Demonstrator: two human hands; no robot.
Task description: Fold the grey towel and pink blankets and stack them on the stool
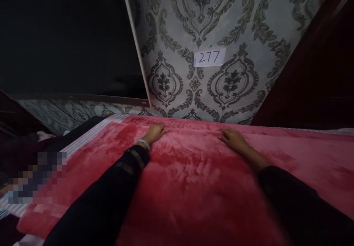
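Note:
A red plush blanket (190, 187) with lighter pink patches spreads over the surface before me. Both my arms, in dark sleeves, reach forward across it to a straight edge or fold near the wall. At the left part of that fold, my left hand (154, 133), with a light band at its wrist, has its fingers curled on the fabric. To the right, my right hand (232, 138) grips the same fold, fingers bent over it and partly hidden. Between the two hands the cloth runs fairly straight, while its nearer part is wrinkled.
Patterned grey wallpaper (190, 87) rises behind the blanket, bearing a paper label (209, 57) marked 277. A large dark screen (72, 43) is at upper left, a dark red panel (312, 80) at right. Striped cloth (91, 137) edges the left side, near a blurred-out patch.

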